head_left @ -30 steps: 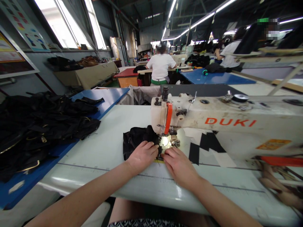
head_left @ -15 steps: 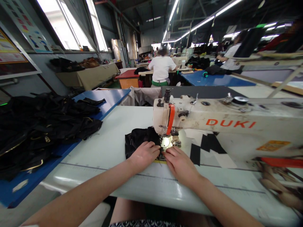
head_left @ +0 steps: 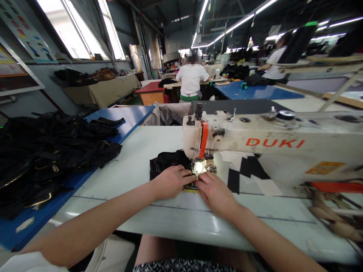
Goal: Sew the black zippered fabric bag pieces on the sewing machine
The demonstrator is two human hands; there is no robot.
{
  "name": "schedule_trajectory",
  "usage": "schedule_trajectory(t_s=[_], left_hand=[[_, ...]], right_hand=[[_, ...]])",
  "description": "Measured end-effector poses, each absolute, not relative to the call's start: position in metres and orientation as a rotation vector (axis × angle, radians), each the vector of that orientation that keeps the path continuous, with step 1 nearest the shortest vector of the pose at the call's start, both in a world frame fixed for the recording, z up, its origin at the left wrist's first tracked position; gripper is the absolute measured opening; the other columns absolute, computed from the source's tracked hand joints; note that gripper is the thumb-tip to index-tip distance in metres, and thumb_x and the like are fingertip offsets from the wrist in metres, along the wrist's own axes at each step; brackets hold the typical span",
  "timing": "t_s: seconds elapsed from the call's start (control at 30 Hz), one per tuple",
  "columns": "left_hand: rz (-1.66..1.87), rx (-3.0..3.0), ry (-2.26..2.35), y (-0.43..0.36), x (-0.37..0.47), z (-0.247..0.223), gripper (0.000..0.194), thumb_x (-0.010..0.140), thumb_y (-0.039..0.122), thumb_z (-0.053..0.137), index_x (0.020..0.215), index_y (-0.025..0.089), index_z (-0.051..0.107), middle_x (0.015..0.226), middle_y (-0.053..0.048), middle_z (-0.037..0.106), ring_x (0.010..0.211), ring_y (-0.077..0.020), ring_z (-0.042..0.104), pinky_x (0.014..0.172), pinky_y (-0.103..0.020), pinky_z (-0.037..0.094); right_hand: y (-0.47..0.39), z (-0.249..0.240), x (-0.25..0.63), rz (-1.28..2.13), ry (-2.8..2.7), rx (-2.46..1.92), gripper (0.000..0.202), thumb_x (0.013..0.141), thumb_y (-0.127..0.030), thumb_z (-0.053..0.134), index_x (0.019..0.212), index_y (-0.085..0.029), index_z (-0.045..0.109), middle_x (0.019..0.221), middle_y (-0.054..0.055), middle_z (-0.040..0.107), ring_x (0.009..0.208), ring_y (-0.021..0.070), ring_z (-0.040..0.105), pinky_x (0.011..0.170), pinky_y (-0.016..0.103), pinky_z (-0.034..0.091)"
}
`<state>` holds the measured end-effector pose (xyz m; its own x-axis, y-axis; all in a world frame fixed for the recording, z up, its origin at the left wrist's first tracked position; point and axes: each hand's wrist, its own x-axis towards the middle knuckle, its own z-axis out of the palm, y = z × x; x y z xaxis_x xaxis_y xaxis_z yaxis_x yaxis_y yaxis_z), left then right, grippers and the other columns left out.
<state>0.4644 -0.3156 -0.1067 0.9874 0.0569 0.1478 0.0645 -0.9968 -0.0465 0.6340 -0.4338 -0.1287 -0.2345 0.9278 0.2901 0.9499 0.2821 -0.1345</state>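
A bunched piece of black fabric (head_left: 161, 163) lies on the pale sewing table, partly under the head of a white sewing machine (head_left: 272, 138). My left hand (head_left: 172, 181) presses on the near right part of the fabric, its fingers bent together over the edge. Close beside it, my right hand (head_left: 211, 189) has its fingertips pinched at the fabric's right edge, just in front of the lit needle plate (head_left: 197, 167). The fingertips of both hands almost meet. What lies under them is mostly hidden.
On the left, a heap of black zippered pieces (head_left: 56, 151) covers a blue table (head_left: 138, 115). Black and white scraps (head_left: 252, 168) lie under the machine arm. A ruler strip (head_left: 181, 210) runs along the table's front. A person in white (head_left: 193, 79) sits farther ahead.
My left hand has shifted slightly left and down, and its fingertips have moved closer to the right hand's. The view has tilted a little. The fabric stays nearly in place.
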Motion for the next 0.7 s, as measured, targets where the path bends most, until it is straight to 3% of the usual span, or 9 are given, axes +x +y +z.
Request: schedule_trajectory(t_s=[0.4,0.7], left_hand=[[-0.272,-3.210,-0.146,-0.306,0.459,-0.111,0.033,0.077,0.018,0.056,0.110,0.015,0.059,0.122,-0.006,0.059,0.106,-0.0209,0.051,0.098,-0.035,0.041],[-0.126,-3.064,-0.061,-0.308,0.464,-0.112,0.023,0.086,0.013,0.049,0.105,0.014,0.061,0.115,-0.007,0.062,0.100,-0.0205,0.053,0.088,-0.032,0.045]], right_hand=[[-0.434,-0.127,0.636,-0.074,-2.264,-1.700,0.020,0.087,-0.014,0.051,0.103,-0.016,0.062,0.094,0.008,0.057,0.094,0.0223,0.048,0.084,0.038,0.043],[-0.431,-0.128,0.642,-0.046,-2.323,-1.646,0.023,0.087,-0.014,0.050,0.106,-0.015,0.062,0.093,0.008,0.056,0.094,0.0227,0.048,0.085,0.039,0.044]])
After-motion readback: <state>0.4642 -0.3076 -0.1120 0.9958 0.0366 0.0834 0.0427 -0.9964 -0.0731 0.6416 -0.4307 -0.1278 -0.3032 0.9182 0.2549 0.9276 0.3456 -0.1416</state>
